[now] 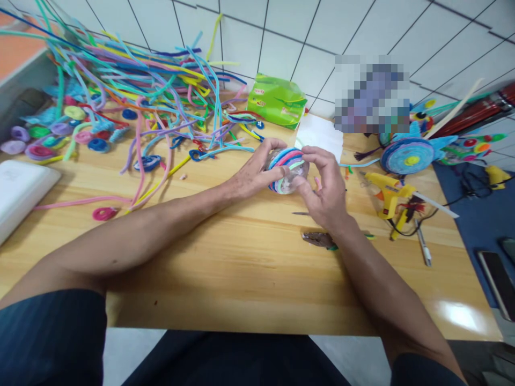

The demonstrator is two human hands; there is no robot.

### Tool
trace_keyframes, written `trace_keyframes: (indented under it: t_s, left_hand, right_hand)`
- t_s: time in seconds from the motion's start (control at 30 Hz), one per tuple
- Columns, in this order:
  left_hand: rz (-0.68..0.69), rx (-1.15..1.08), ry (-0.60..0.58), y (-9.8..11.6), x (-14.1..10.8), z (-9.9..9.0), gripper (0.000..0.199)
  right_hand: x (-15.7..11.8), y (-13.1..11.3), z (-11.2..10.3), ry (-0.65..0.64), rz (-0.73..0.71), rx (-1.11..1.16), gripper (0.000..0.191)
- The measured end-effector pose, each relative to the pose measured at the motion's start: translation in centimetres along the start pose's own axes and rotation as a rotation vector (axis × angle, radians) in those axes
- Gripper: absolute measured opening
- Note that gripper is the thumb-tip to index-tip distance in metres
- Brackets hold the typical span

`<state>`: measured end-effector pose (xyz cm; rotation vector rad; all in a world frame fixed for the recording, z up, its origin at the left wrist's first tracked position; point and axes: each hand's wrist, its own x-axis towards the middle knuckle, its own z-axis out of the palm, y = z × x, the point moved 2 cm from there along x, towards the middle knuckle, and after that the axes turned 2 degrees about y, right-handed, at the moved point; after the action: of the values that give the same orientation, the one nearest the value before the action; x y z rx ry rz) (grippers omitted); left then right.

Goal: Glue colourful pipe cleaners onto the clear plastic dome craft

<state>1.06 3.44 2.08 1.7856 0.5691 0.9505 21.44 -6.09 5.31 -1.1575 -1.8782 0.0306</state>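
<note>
Between my two hands, above the wooden table, is a round clear piece banded with pink, blue, purple and pale green pipe cleaners [286,158]; part of it is bare and see-through. My left hand [263,169] grips its left side, thumb lying across the front. From the right, my right hand [324,185] pinches its edge with thumb and fingers. Under my right wrist lies a pair of pliers [317,239], partly hidden by the forearm. A small dark pointed object [300,213] rests just below the held piece.
Loose pipe cleaners [161,80] and coiled pieces spread over the back left. A green packet [277,102] stands by the tiled wall. To the right are a yellow glue gun [388,192], a coiled blue fish shape [408,156] and a pen [423,244]. A white box [24,193] sits left.
</note>
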Motion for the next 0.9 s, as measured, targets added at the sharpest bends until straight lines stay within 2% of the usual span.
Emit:
trace_keyframes:
  t_s: [0.1, 0.33, 0.5, 0.73, 0.9]
  left_hand:
    - [0.013, -0.031, -0.014, 0.2, -0.1, 0.3, 0.072]
    - [0.048, 0.014, -0.048, 0.3, -0.4, 0.3, 0.07]
    - [0.067, 0.022, -0.061, 0.2, -0.4, 0.4, 0.068]
    - [0.106, 0.037, -0.058, -0.4, -0.3, 0.5, 0.072]
    - [0.081, -0.006, -0.077, 0.4, -0.2, 0.4, 0.076]
  right_hand:
    - [0.5, 0.2, -0.7, 0.055, 0.08, -0.018, 0.022]
    - [0.9, 0.2, -1.0, 0.101, 0.103, -0.052, 0.008]
    - [1.0, -0.2, -1.1, 0.099, 0.128, -0.031, 0.006]
    - [1.3, -0.9, -1.4, 0.071, 0.27, 0.021, 0.006]
    - [1.5, -1.2, -1.6, 0.044, 0.311, 0.025, 0.006]
